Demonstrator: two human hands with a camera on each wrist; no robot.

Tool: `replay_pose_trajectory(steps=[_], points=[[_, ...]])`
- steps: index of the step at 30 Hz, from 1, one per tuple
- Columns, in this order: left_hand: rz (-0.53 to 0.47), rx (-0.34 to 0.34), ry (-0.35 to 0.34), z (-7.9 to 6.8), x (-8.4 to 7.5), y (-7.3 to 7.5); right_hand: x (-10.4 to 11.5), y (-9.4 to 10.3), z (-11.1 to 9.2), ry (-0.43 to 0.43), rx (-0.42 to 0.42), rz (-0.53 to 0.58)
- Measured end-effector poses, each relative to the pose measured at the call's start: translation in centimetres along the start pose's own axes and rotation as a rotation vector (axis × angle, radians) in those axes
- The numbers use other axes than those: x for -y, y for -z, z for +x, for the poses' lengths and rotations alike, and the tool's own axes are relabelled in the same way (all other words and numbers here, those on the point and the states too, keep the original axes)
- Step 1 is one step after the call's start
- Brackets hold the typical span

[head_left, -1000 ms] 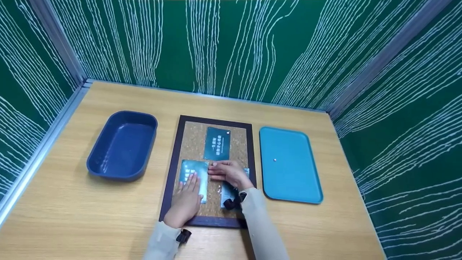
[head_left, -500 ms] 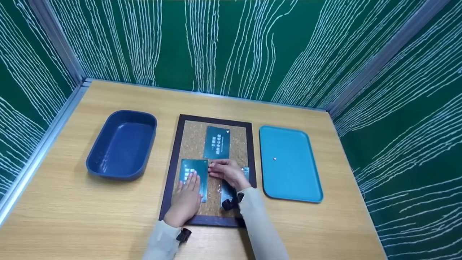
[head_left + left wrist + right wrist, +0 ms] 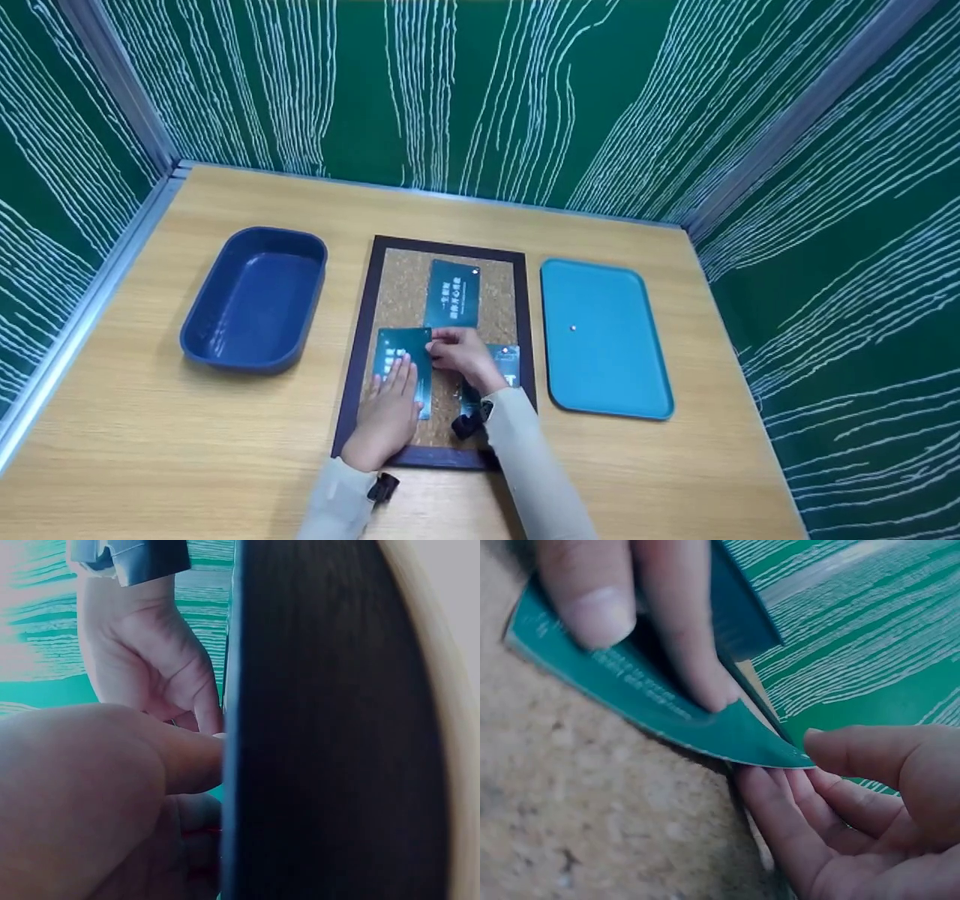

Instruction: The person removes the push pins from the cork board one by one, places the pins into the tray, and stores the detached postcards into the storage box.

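Green wall panels (image 3: pixel 360 112) streaked with white lines stand around the work, joined at the corners by grey metal posts (image 3: pixel 124 82). They close in a wood-grain table (image 3: pixel 150 420), pale and smooth, giving the work a flat footing. At its middle lies a dark-framed corkboard (image 3: pixel 495 304), squarely before the person, perhaps so both hands can reach it. A navy blue bin (image 3: pixel 262 300) flanks it on the left, a shallow turquoise tray (image 3: pixel 611 360) just beside it on the right, likely for easy reach of small items. The left hand (image 3: pixel 388 412) lies on the lower-left teal card (image 3: pixel 411 343), fingers straight and pressing down, seemingly to keep it from shifting. The right hand (image 3: pixel 461 356) pinches that card's upper-right corner, thumb above and fingers beneath; the card bends there, so one part seems held down while the corner is raised. The upper teal card (image 3: pixel 469 300) and the lower-right teal card (image 3: pixel 506 364) lie on the cork, the latter partly hidden. Smallest are white pins: one at a corner of the upper card (image 3: pixel 475 272), another on the lower-right card (image 3: pixel 505 350), and what looks like one more on the tray (image 3: pixel 573 328). Whether a pin sits at the pinched corner cannot be told.
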State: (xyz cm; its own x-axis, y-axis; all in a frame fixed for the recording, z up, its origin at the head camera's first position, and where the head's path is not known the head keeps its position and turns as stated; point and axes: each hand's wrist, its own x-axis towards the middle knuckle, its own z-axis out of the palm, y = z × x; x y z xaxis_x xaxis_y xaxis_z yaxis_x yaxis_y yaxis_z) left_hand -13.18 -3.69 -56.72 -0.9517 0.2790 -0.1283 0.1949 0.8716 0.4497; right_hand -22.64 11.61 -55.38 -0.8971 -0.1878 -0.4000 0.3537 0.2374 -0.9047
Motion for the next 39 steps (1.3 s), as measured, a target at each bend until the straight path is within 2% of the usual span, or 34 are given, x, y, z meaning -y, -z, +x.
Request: replay_pose_trajectory(steps=[6, 15, 18, 22, 26, 28, 31, 36, 39], points=[[-0.003, 0.007, 0.008, 0.0, -0.1, 0.1, -0.3, -0.4, 0.4, -0.007, -0.050, -0.041], [-0.023, 0.007, -0.043, -0.1, 0.3, 0.4, -0.6, -0.7, 0.9, -0.008, -0.096, -0.091], [-0.066, 0.029, -0.058, -0.2, 0.5, 0.8, -0.5, -0.7, 0.9, -0.010, -0.102, -0.102], [-0.201, 0.059, -0.087, -0.1, 1.0, 1.8, -0.6, -0.6, 1.0, -0.008, -0.100, -0.108], [-0.368, 0.043, -0.112, -0.1, 2.5, 3.8, -0.5, -0.6, 1.0, -0.011, -0.101, -0.097], [-0.424, 0.029, -0.091, -0.2, 3.4, 5.4, -0.6, -0.6, 1.0, -0.009, -0.103, -0.085], [-0.506, -0.026, -0.046, -0.8, 5.3, 8.2, -0.6, -0.6, 1.0, 0.004, -0.105, -0.058], [-0.577, -0.211, 0.038, -2.3, 9.1, 12.2, -0.8, -0.6, 1.1, 0.006, -0.108, -0.063], [-0.539, -0.353, 0.108, -3.2, 11.6, 14.3, -0.8, -0.7, 1.1, -0.003, -0.105, -0.067]])
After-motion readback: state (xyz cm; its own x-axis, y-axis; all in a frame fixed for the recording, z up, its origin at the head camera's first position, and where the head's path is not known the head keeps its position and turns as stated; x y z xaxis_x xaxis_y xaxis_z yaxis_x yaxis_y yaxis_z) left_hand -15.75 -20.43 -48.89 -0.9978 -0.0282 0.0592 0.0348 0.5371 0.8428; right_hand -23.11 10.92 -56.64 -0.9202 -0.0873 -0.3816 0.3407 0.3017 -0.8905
